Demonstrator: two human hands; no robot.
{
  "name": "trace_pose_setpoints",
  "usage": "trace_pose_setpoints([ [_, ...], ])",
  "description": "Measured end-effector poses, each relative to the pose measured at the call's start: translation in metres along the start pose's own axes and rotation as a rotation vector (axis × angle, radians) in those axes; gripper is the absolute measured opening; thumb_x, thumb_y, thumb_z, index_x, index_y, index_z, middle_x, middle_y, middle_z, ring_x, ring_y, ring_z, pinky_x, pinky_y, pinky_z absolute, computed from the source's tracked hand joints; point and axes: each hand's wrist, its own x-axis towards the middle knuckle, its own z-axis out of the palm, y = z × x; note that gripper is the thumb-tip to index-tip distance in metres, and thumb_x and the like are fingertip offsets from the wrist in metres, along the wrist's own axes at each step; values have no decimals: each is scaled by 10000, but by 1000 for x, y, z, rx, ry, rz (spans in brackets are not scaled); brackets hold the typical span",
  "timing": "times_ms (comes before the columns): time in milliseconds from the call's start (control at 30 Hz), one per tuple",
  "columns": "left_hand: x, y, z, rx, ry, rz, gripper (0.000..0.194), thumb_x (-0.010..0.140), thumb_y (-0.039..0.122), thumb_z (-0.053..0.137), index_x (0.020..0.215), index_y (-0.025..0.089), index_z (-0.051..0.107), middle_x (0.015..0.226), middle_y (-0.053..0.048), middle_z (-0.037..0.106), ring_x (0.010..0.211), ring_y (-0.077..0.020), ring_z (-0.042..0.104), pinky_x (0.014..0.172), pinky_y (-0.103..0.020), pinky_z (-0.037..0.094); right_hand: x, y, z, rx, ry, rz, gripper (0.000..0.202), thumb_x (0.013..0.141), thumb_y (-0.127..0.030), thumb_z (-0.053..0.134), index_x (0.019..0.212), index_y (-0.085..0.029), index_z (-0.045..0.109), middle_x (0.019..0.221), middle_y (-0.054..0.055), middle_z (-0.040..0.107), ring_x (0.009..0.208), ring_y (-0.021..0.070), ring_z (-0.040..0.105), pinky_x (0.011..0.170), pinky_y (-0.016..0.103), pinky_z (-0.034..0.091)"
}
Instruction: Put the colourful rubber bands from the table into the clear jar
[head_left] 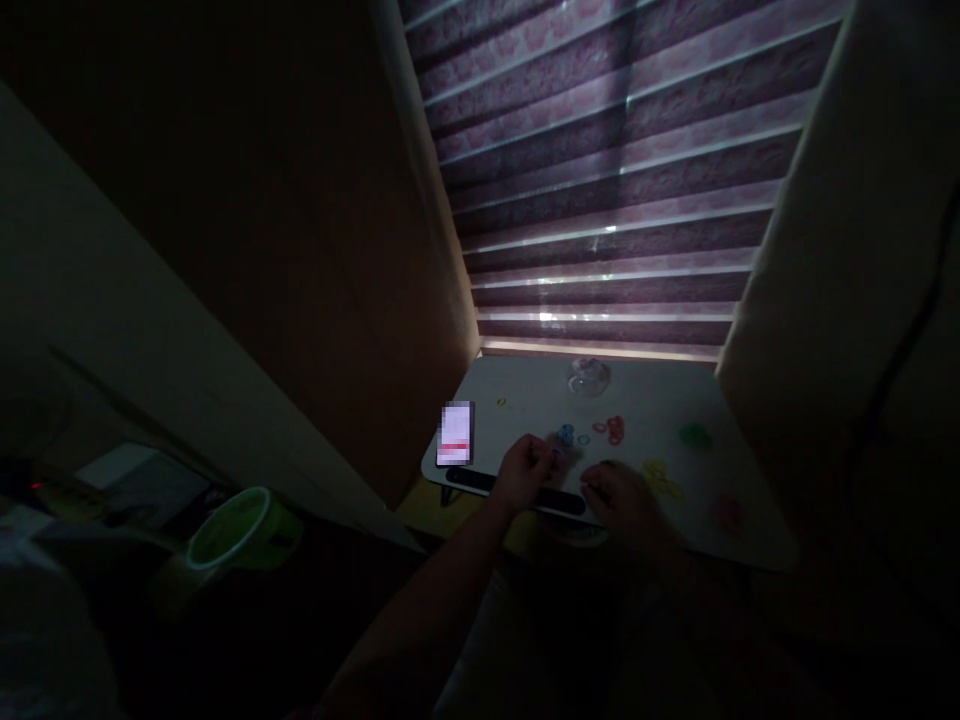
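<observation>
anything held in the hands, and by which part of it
Cannot tell: a small purplish thing is by the left hand; the right hand is too dark.

The head-worn camera looks forward and down over the nearby table, low and right of centre, toward blinds upper right.

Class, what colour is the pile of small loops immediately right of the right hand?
Yellow: the loose pile of small thin loops shows best in the head view.
</observation>
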Motion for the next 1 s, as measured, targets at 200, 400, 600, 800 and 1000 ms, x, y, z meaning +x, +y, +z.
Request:
trace_pose_setpoints([
  [200,-8,-4,14,162,-194,138,213,889,403,618,869,199,562,819,-24,691,751,-163,648,700,-276,508,1,-7,-3,85,10,9,197,874,-342,582,983,-233,705,840,51,694,787,214,608,698,315,461],
  [400,-8,-5,21,264,-165,179,225,902,419,597,846,204,561,750,5,645,683,-148,600,644,-249,452,1,-14,-6,75,13,37,144,874,-305,577,890,-216,689,762,38,651,715,190,588,644,289,435],
  [600,-11,-15,22,341,-150,168,214,898,400,594,834,196,582,750,-1,666,659,-146,602,631,-248,444,2,-11,-6,49,22,46,117,857,-278,582,815,-205,662,727,30,635,679,172,569,624,275,412],
  [800,-11,-23,18,334,-174,147,191,865,370,633,887,180,631,816,-24,714,724,-161,644,660,-251,475,1,-11,-6,41,20,31,118,859,-267,577,769,-209,627,702,17,626,659,158,556,607,263,387],
  [1000,-11,-27,17,274,-207,136,248,820,395,696,919,172,653,828,-30,731,718,-160,660,647,-244,485,1,-9,-4,42,28,59,125,852,-278,562,750,-212,595,675,7,596,631,154,534,584,264,365],
])
